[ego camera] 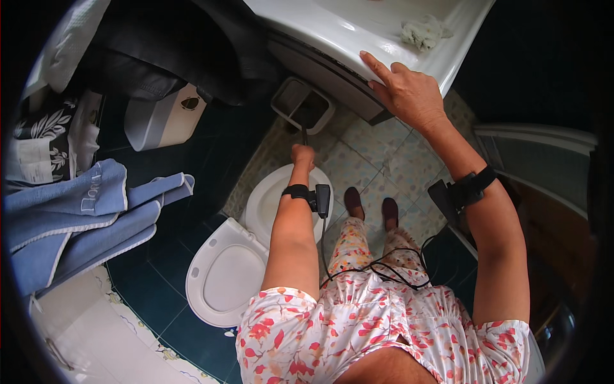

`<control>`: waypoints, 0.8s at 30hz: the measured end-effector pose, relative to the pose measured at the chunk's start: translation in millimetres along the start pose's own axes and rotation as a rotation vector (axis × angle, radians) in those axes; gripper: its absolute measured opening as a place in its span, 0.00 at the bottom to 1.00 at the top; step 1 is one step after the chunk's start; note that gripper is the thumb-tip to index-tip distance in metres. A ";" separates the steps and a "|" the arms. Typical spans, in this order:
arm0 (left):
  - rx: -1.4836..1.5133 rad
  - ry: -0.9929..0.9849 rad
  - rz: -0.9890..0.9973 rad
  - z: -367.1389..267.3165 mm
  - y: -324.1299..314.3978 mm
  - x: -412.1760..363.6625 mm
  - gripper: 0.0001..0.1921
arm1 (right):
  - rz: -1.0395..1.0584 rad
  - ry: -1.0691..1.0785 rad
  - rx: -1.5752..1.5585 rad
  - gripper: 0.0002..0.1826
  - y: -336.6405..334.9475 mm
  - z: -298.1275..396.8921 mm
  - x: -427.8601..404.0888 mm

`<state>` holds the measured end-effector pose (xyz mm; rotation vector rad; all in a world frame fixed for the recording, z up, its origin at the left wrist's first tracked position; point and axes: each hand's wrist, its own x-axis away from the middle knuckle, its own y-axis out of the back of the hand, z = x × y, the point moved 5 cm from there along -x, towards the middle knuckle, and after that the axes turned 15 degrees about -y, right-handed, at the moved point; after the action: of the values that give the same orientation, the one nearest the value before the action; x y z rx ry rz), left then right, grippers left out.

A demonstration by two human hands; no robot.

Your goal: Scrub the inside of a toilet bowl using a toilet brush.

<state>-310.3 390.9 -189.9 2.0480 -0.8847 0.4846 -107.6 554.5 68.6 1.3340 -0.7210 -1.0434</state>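
My left hand (303, 156) grips a thin dark handle (304, 134) beyond the toilet bowl's far side. The handle's far end reaches into a rectangular container (327, 119) with a pale rim, standing on the floor; its lower tip is lost in shadow. Below my left forearm is the white toilet bowl (261, 197), with its seat and lid (235, 278) tipped back. My right hand (413, 93) rests on the front rim of the white washbasin (331, 36), index finger stretched out and holding nothing. A crumpled pale cloth (424, 32) lies inside the basin.
Blue towels (100, 211) hang at the left, near a white-and-grey wall dispenser (163, 120) and a dark hanging garment or bag (163, 53). A vanity cabinet (331, 72) stands under the basin. A black cable (383, 266) loops across my lap. Glass-panelled framing (537, 149) stands at the right.
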 end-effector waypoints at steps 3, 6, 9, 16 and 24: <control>0.075 0.011 -0.011 15.0 7.5 -8.0 0.06 | 0.056 -0.009 0.000 0.24 10.0 4.5 4.1; 0.122 -0.024 0.104 19.0 13.6 0.8 0.05 | 0.050 -0.013 -0.018 0.24 10.0 2.3 7.5; 0.271 0.024 0.097 14.8 25.9 21.6 0.07 | 0.010 0.003 -0.036 0.24 14.5 -1.8 11.0; 0.205 -0.010 0.124 24.4 31.5 50.6 0.11 | 0.011 -0.027 -0.029 0.24 20.0 -11.0 25.3; 0.174 -0.027 0.122 44.2 24.4 50.1 0.11 | 0.010 -0.022 -0.001 0.24 25.0 -12.5 36.7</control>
<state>-293.4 324.3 -171.8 2.1699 -1.0184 0.6205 -77.0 524.6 86.0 1.3188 -0.7430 -1.0516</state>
